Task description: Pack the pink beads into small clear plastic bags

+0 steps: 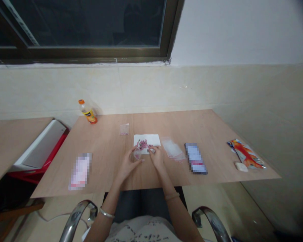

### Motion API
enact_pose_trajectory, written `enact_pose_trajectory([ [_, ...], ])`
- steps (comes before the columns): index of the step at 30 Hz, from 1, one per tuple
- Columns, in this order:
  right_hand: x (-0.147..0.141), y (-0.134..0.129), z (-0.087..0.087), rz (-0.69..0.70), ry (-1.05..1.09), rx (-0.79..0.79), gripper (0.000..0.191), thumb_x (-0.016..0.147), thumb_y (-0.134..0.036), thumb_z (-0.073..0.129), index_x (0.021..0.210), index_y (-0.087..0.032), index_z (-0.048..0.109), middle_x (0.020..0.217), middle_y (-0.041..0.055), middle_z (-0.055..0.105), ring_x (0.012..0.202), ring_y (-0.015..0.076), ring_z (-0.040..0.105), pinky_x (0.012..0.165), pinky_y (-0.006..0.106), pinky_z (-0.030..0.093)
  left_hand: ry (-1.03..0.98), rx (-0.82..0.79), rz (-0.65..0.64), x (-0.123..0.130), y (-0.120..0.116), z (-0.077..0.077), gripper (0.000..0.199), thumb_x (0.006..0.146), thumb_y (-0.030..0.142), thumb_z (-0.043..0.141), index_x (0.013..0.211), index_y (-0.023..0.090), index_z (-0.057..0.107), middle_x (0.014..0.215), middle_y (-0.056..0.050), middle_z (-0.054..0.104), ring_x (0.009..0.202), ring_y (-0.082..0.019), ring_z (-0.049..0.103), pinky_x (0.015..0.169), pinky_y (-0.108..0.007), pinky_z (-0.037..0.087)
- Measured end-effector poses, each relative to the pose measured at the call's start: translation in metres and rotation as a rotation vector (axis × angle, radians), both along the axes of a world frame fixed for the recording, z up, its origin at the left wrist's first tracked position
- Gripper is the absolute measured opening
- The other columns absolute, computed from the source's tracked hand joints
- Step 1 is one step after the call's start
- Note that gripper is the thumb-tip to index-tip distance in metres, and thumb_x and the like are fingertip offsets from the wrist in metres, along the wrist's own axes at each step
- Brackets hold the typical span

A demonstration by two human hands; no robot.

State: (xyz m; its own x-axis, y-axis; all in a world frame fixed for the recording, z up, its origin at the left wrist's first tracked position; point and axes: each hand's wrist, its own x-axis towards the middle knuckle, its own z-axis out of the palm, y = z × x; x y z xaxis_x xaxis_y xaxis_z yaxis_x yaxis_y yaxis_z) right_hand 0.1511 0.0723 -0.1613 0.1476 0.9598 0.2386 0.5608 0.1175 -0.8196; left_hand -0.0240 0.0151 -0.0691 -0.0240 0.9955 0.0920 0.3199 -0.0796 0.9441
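I want my half-curled left hand point(128, 165) steady on the clear cup point(137, 154); whether my nearly closed right hand point(157, 157) grips anything, I cannot tell.

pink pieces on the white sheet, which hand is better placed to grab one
Probably the right hand: its fingertips are beside some pieces on the sheet; the left hand holds a clear container.

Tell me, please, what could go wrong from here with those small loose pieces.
The small clear container in the left hand might tip and spill anything inside. The loose pieces lie on a flat white sheet near the right hand, so a careless nudge could scatter them onto the wooden table.
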Motion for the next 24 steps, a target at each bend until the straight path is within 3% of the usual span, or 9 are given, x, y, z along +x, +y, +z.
enact_pose_trajectory([
  [16,0.002,-0.006,0.010,-0.062,0.075,0.037,0.020,0.080,-0.030,0.054,0.077,-0.016,0.067,0.077,0.0056,0.058,0.071,0.0184,0.054,0.071,0.032,0.046,0.155,0.102,-0.038,0.001,0.000,-0.001,0.059,0.065,0.035,0.076,0.118,0.021,0.054,0.121,-0.010,0.061,0.115,-0.027,0.056,0.099,-0.044,0.041],
  [20,0.002,-0.008,0.029,-0.093,0.176,0.081,0.024,0.081,-0.035,0.055,0.079,-0.016,0.067,0.082,0.0062,0.060,0.075,0.0182,0.056,0.071,0.031,0.045,0.225,0.117,-0.042,0.000,0.000,0.001,0.059,0.066,0.038,0.075,0.119,0.023,0.054,0.120,-0.010,0.062,0.113,-0.027,0.056,0.099,-0.045,0.040],
  [24,0.001,-0.012,0.068,-0.121,0.283,0.156,0.025,0.080,-0.038,0.056,0.081,-0.016,0.067,0.083,0.0063,0.061,0.075,0.0173,0.056,0.063,0.028,0.044,0.262,0.122,-0.074,0.000,0.001,-0.001,0.058,0.068,0.036,0.074,0.121,0.024,0.053,0.121,-0.010,0.062,0.113,-0.027,0.056,0.099,-0.045,0.040],
])
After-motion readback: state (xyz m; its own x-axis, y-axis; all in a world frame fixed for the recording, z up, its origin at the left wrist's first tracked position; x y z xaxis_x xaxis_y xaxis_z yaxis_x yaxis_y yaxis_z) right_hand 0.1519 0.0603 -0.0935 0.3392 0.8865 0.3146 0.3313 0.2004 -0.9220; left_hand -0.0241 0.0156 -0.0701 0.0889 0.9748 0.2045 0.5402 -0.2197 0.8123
